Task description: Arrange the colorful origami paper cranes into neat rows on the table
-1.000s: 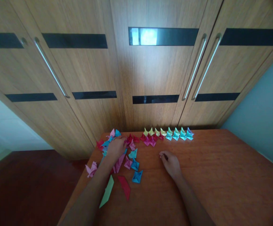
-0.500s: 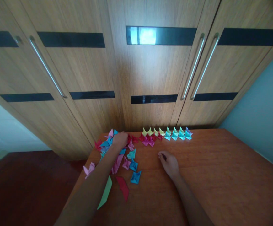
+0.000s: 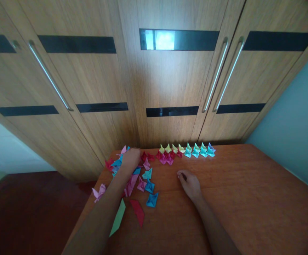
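Note:
My left hand [image 3: 131, 159] is over the back left of the table, in among a pile of folded paper pieces. Its fingers point down behind the hand and are hidden, so what they touch does not show. Beside it lie red folded pieces [image 3: 144, 156] and a pink one [image 3: 146, 164]; blue pieces [image 3: 117, 162] sit on its other side. My right hand [image 3: 190, 184] rests on the table with its fingers curled and thumb close to them. Whether anything small is in it I cannot make out.
Rows of folded paper pieces, yellow [image 3: 168, 148], magenta [image 3: 166, 158] and turquoise [image 3: 195, 151], stand along the back edge. Blue pieces [image 3: 152, 200], a green strip [image 3: 118, 217] and a red strip [image 3: 137, 211] lie nearer. Behind the table [image 3: 249, 198] rises a wooden wardrobe [image 3: 167, 78].
My left hand has shifted slightly to the left over the pile. The whole view has moved a little; my right hand stays in the same place on the table.

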`<state>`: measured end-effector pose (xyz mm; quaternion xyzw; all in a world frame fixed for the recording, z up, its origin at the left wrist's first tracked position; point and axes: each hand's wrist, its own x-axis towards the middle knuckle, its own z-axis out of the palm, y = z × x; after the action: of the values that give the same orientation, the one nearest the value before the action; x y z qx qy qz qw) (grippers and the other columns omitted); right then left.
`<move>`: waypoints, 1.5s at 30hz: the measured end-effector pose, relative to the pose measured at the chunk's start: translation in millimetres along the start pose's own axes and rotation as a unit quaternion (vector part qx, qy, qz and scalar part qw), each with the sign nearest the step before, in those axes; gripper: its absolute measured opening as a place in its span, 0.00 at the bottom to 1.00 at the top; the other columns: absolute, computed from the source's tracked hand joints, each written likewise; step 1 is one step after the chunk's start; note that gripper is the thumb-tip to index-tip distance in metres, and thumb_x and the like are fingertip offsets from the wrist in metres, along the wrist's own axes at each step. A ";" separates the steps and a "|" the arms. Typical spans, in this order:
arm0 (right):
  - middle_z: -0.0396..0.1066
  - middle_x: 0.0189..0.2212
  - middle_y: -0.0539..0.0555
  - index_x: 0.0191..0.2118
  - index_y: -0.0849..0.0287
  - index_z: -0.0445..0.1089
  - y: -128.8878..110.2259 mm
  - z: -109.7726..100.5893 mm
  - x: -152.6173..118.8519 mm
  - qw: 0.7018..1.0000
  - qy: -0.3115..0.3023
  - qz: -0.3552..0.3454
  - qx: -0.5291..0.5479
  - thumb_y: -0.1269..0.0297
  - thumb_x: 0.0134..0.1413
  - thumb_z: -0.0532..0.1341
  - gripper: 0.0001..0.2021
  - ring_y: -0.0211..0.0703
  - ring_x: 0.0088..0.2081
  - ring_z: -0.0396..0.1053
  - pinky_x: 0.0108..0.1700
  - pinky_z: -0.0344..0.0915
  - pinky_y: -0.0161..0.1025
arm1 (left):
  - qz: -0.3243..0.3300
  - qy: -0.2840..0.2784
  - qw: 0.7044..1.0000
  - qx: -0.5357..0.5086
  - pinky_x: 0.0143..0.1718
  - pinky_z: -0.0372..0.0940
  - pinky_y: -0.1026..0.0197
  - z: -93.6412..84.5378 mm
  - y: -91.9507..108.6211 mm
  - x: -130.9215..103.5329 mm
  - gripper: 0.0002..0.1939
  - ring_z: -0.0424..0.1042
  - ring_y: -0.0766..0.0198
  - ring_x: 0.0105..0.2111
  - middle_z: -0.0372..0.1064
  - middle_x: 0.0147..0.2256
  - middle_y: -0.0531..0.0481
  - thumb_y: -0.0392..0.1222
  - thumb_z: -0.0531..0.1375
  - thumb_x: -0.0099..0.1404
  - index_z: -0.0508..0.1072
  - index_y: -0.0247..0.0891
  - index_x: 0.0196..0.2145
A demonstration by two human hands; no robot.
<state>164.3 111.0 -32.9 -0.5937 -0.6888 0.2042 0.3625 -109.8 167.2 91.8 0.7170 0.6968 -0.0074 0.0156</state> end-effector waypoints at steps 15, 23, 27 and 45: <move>0.74 0.38 0.55 0.40 0.55 0.72 -30.6 -5.1 -10.3 0.993 0.008 -0.048 0.111 0.61 0.57 0.53 0.12 0.45 0.39 0.71 0.43 0.67 0.39 | 0.067 0.155 0.957 -0.237 0.48 0.66 0.61 22.6 19.2 -66.8 0.13 0.74 0.61 0.44 0.76 0.44 0.52 0.36 0.54 0.66 0.75 0.42 0.44; 0.70 0.47 0.56 0.49 0.50 0.70 -57.0 -14.9 -43.0 0.980 -0.021 -0.077 0.180 0.61 0.52 0.61 0.17 0.45 0.40 0.71 0.40 0.70 0.39 | 0.080 0.117 0.920 -0.365 0.42 0.67 0.61 53.5 48.0 -94.8 0.08 0.75 0.62 0.37 0.78 0.37 0.52 0.38 0.57 0.62 0.77 0.42 0.36; 0.71 0.42 0.55 0.40 0.53 0.75 -52.4 -14.6 -42.6 0.970 -0.015 -0.082 0.229 0.59 0.55 0.60 0.09 0.45 0.42 0.70 0.43 0.68 0.39 | 0.094 0.091 0.905 -0.405 0.36 0.65 0.64 58.0 64.9 -105.4 0.07 0.74 0.64 0.32 0.77 0.31 0.54 0.37 0.58 0.61 0.77 0.41 0.31; 0.71 0.27 0.49 0.43 0.57 0.73 -22.8 -19.6 -31.2 0.864 -0.025 0.130 0.487 0.54 0.47 0.67 0.18 0.37 0.28 0.66 0.28 0.61 0.32 | 0.251 0.011 0.860 -0.445 0.37 0.64 0.66 44.6 92.4 -116.0 0.08 0.72 0.65 0.34 0.76 0.35 0.51 0.37 0.57 0.64 0.76 0.41 0.38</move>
<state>164.6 73.1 -11.9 -0.4204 -0.4274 0.5734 0.5584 -20.2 47.2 52.1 0.7842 0.4228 0.3156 0.3266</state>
